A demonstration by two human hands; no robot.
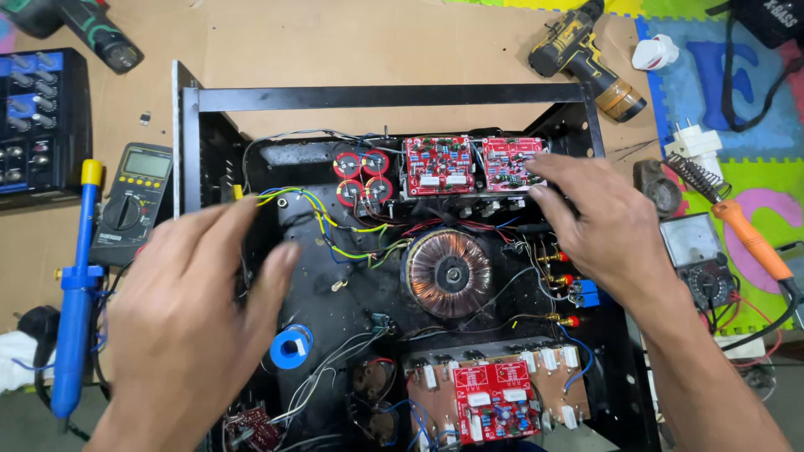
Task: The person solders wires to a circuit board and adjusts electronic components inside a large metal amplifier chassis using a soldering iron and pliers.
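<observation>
Left hand [197, 314] open, fingers spread and slightly blurred, hovering over the left side of the open black metal amplifier chassis [385, 98], gripping nothing. Right hand [605, 226] open too, palm down, fingertips resting at the edge of the two red rectangular circuit boards [473, 163] at the chassis rear. Chassis lying lid-off on the brown cardboard-covered floor [318, 38], between both hands.

Inside, centre: round copper-wound toroidal transformer [450, 272], glossy, ridged. Beside the left hand: loose yellow, green and blue insulated wires [322, 219], thin and flexible; blue spool of solder [291, 346] below. Behind: four red-capped cylindrical capacitors [362, 176]. Near edge: a third red circuit board on a tan panel [494, 400].

Risks, as judged: snagging of the loose wires by the spread left fingers, with strain on solder joints; shock from the capacitors on bare-hand contact if charged; cuts from sharp sheet-metal edges.

Outside: yellow-trimmed grey digital multimeter [134, 197] and blue plastic desoldering pump [77, 285] at left; orange-handled soldering iron [749, 238] at right; yellow-and-black cordless drill [586, 59] beyond.
</observation>
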